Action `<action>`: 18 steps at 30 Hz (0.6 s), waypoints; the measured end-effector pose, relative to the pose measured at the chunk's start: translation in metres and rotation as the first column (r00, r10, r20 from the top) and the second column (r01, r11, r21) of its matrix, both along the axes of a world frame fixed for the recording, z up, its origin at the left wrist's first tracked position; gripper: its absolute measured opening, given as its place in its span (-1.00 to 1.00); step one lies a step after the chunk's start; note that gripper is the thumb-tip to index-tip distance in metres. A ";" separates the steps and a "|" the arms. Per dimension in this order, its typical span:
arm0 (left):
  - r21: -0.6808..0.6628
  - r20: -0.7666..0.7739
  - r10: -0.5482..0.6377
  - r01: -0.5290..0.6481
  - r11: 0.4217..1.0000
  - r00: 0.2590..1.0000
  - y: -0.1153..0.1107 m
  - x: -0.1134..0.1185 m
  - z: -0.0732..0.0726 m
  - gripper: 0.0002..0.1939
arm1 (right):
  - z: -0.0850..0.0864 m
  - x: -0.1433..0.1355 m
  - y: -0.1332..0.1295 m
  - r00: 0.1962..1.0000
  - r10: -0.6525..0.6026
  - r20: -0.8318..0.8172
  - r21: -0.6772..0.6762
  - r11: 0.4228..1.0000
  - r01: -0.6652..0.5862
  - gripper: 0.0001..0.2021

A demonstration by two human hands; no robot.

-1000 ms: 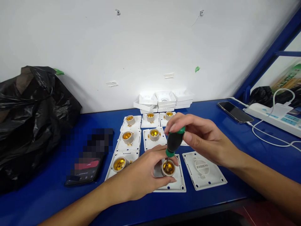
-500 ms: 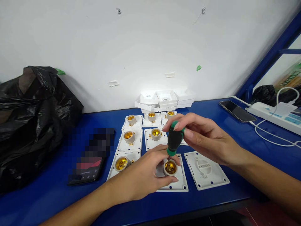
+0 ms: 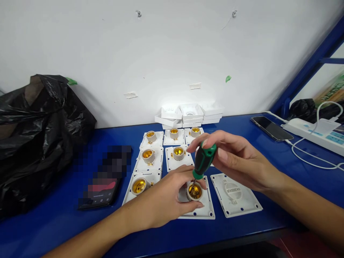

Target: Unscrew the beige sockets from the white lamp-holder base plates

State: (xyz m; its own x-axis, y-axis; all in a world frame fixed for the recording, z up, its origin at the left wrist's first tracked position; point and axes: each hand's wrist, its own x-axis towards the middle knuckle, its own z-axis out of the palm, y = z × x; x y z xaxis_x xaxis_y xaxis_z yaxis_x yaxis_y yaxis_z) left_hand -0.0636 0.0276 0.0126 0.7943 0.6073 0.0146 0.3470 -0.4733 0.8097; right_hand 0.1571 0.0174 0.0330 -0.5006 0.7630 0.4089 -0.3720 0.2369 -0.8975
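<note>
My right hand (image 3: 228,154) grips a green and black screwdriver (image 3: 204,160) near the top of its handle. The shaft reaches down into a round lamp socket (image 3: 197,193) lined with brass-coloured metal. Around that socket my left hand (image 3: 172,197) is closed, thumb in front and fingers behind, against a white square plate (image 3: 206,211). The screwdriver's tip is inside the socket and hard to make out. To the right lies another white plate (image 3: 242,195) without a socket on it.
Several white plates with sockets (image 3: 147,157) stand in rows behind and left. White covers (image 3: 190,113) are stacked by the wall. A dark phone (image 3: 102,193) and black plastic bag (image 3: 40,143) are at left. At right are another phone (image 3: 271,128) and a power strip (image 3: 314,132) with white cables.
The screwdriver's handle has tilted further to the right and its grip has turned, my right hand moving slightly with it. My left hand stays around the socket.
</note>
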 end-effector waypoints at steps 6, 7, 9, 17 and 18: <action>0.002 -0.012 -0.001 0.001 1.000 1.000 -0.001 -0.001 -0.001 -0.75 | -0.001 -0.002 0.000 1.000 -0.017 -0.009 0.010 1.000 0.017 -0.79; 0.005 -0.023 0.008 -0.008 1.000 1.000 -0.001 -0.001 -0.002 -0.74 | -0.001 -0.002 0.000 0.999 -0.037 -0.006 0.009 0.999 0.037 -0.80; 0.007 -0.043 0.023 -0.023 1.000 0.999 -0.002 -0.002 -0.003 -0.74 | -0.002 -0.003 0.001 0.996 -0.084 -0.022 0.020 0.996 0.085 -0.81; 0.033 -0.030 0.012 -0.011 0.999 0.999 -0.001 -0.003 -0.002 -0.67 | -0.002 0.000 0.003 0.997 -0.060 -0.047 0.028 0.998 0.061 -0.81; 0.044 -0.028 0.006 -0.005 0.999 1.000 0.000 -0.003 0.000 -0.64 | -0.002 0.000 0.003 0.998 -0.041 -0.047 0.035 0.998 0.042 -0.80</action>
